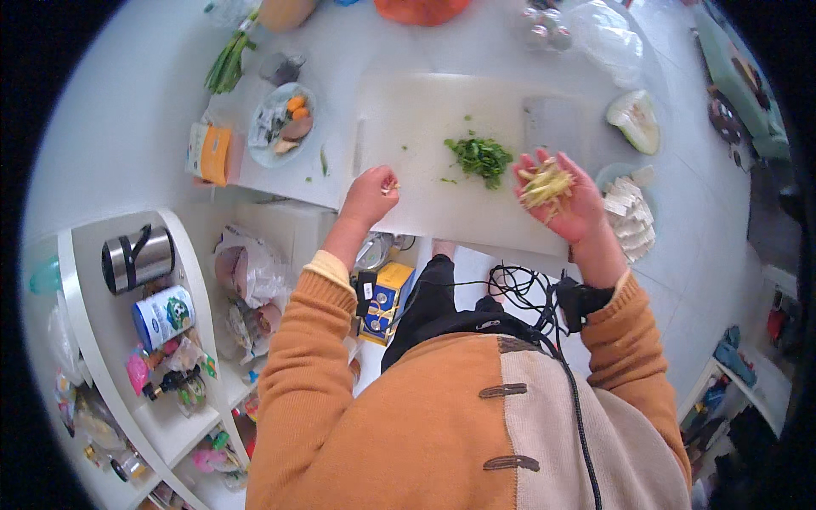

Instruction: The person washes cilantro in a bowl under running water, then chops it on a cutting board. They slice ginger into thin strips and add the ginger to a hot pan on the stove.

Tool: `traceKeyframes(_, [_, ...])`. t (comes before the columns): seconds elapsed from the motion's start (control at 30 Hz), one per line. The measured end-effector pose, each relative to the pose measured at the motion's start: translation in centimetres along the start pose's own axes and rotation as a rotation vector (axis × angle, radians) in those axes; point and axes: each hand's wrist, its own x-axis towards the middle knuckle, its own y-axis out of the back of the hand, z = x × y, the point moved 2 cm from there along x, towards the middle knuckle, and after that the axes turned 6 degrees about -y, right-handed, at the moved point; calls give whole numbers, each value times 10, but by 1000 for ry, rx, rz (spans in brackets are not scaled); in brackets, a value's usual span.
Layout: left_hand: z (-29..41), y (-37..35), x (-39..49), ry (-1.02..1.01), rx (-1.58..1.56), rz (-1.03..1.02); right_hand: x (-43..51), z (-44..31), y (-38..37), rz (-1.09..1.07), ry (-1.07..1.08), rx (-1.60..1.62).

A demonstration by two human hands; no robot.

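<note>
My right hand (577, 204) is turned palm up over the right side of a white cutting board (421, 204). A small heap of pale yellow shredded strips (547, 183), which look like ginger, rests in its palm and fingers. Above the board's left edge, my left hand (373, 194) has its fingers curled in, with pale bits (390, 186) showing at the fingertips. Between the hands lies a pile of chopped leafy greens (481, 159), nearer the right hand. Behind the right hand a grey rectangular blade (554, 124), apparently a cleaver's, lies flat on the board.
Right of the board are a plate of white slices (630, 217) and a cut melon wedge (634, 121). A plate (255, 137) of mixed pieces, an orange packet (215, 155) and green stalks (231, 64) lie left. Open shelves (197, 274) stand lower left. Black cable (523, 290) hangs by the right wrist.
</note>
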Motion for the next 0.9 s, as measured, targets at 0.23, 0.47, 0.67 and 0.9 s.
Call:
traceKeyframes(0.23, [144,16,14,-354,-252,-33,-2,29,8,63,-49,-14])
traceKeyframes(0.47, [278,6,5,-652,31,-114,-27,30,-11,-123,-103,-62])
traceKeyframes(0.67, [315,-3,-8,-706,36,-68,-66,23,-6,-178,-63,-3])
traceKeyframes(0.9, [349,-17,-14,-841,-6,-86,-107,11,-5,-184,9,48])
